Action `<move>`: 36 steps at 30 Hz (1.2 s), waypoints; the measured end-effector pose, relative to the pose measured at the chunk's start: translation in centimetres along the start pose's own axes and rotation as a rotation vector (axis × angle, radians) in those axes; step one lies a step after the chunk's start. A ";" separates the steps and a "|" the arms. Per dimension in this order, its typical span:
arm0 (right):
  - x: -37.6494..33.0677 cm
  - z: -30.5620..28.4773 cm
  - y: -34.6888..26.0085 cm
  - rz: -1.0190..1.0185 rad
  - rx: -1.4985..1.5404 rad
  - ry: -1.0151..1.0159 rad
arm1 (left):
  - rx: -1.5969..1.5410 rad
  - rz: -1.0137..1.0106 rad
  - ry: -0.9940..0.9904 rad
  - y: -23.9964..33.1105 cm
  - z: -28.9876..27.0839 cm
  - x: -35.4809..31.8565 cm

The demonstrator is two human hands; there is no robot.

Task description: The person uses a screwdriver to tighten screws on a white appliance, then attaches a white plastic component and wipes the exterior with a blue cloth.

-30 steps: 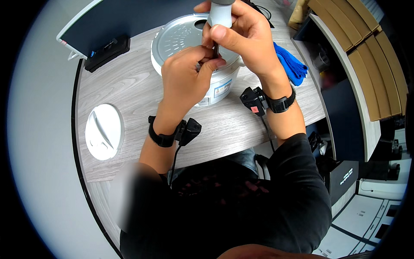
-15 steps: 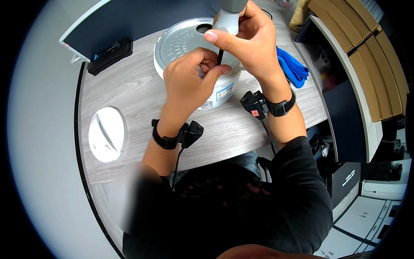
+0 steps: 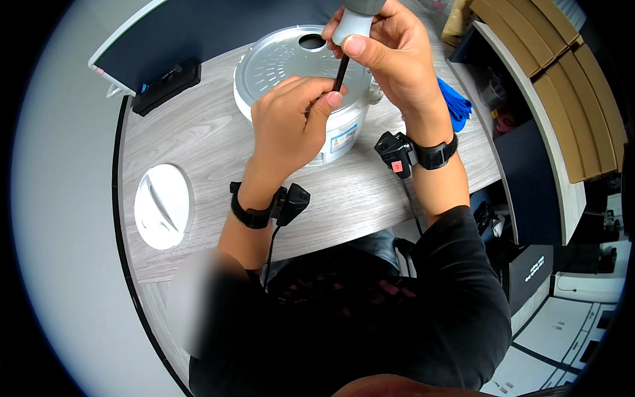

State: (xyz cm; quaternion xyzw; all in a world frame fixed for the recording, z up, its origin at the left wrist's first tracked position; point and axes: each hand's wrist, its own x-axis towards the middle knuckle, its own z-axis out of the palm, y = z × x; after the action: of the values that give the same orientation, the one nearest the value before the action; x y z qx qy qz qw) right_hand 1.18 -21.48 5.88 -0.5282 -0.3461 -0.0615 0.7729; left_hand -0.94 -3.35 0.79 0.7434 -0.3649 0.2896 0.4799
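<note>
My right hand (image 3: 403,56) grips a screwdriver by its grey and white handle (image 3: 352,28), thumb pressed against the white part. The dark shaft slants down to my left hand (image 3: 291,119), whose thumb and curled fingers close round its lower end; the tip is hidden. Both hands are over the near right side of a round white appliance (image 3: 344,119), which has a grey slotted top (image 3: 264,73) with a dark oval hole (image 3: 311,42) at the back.
A white oval cover (image 3: 162,206) lies on the wood-grain table (image 3: 218,155) at the left. Behind stands a dark divider panel (image 3: 218,33) with a black box-shaped item (image 3: 167,87) before it. A blue cloth (image 3: 455,104) is by my right wrist. Brown cartons (image 3: 562,112) fill the right shelf.
My right hand has shifted slightly right with the screwdriver, and the shaft now slants more. My left hand's fingers have flattened over the shaft's lower end.
</note>
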 end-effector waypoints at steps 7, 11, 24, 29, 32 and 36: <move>-0.2 1.5 0.8 -0.147 -0.140 0.057 | 0.026 -0.116 0.012 1.2 0.0 0.3; -0.1 2.2 1.2 -0.171 -0.302 -0.007 | 0.008 -0.081 0.040 0.4 0.4 -0.2; -0.3 0.8 0.2 -0.112 -0.241 -0.117 | -0.024 -0.025 -0.010 -0.1 0.0 -0.3; -0.2 1.4 0.9 -0.240 -0.247 -0.051 | 0.020 -0.097 0.029 1.2 0.0 0.1; -1.1 1.2 -0.2 0.032 -0.055 0.000 | 0.041 -0.090 0.043 0.9 0.2 0.0; -0.7 1.8 0.6 -0.203 -0.219 -0.006 | 0.013 -0.058 0.060 0.2 0.5 -0.1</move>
State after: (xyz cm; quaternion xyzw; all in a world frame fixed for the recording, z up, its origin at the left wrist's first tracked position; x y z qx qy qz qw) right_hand 0.09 -19.84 5.37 -0.5720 -0.3912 -0.1752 0.6994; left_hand -1.18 -3.87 0.60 0.7476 -0.3268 0.3004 0.4940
